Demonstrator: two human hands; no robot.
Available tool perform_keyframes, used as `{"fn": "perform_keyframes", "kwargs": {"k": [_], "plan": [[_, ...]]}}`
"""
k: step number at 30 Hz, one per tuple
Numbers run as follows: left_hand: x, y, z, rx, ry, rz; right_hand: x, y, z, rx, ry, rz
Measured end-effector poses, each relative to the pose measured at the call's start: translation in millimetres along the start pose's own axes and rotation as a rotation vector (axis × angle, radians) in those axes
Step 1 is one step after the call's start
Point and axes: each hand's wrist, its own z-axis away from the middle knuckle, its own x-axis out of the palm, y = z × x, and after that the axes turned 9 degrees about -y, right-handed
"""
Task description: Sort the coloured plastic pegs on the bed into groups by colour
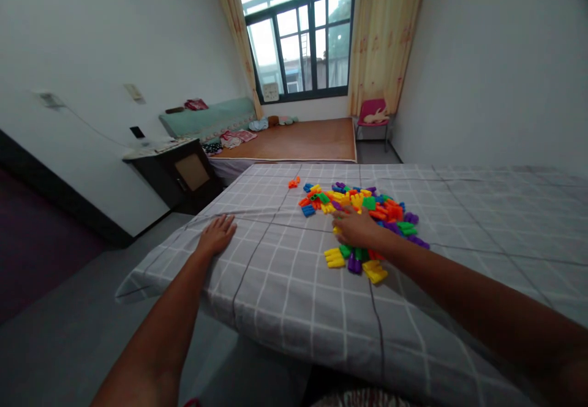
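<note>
A pile of plastic toy pieces in orange, yellow, green, blue and purple (392, 211) lies on a grey checked cloth (285, 272). My right hand (356, 228) reaches over the pile's near left part, its fingers on or just above the pieces; whether it grips one cannot be made out. My left hand (217, 235) rests flat on the cloth's left side, fingers apart, holding nothing. Close below my right hand lie a yellow piece (335, 258), a purple piece (354, 262) and another yellow piece (375, 271). A small orange piece (294, 182) sits apart at the back left.
Beyond the cloth stands a bed with a brown mat (307, 139) and clothes on its left. A dark cabinet (184, 171) is at the left. A pink chair (372, 113) stands near the window (303, 45). The cloth's near edge hangs down in front of me.
</note>
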Motion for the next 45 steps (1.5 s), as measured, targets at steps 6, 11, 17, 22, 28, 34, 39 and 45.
{"fn": "perform_keyframes", "kwargs": {"k": [6,11,17,22,28,34,39,45], "plan": [[-2.6,4,3,-0.013,0.000,0.020,-12,-31,-65,-0.178,0.176,-0.018],[-9.9,-1,14,0.002,-0.022,0.016,12,-27,-116,-0.162,0.065,0.002],[-19.1,-20,13,0.100,0.046,0.022,-25,0,-142,0.178,-0.358,0.079],[-11.4,-26,3,0.096,0.132,0.119,-43,-18,-203,0.143,-0.105,0.044],[-2.3,-33,3,0.115,0.183,0.225,-18,-19,-253,0.085,-0.020,-0.059],[-4.5,-36,-1,0.124,0.187,0.224,-7,13,-224,0.012,-0.165,-0.115],[-5.8,-34,-4,0.109,0.166,0.166,-22,58,-144,-0.168,-0.198,-0.084],[-24.8,-31,-10,0.077,0.053,0.073,-35,149,-35,0.069,0.102,-0.515]]}}
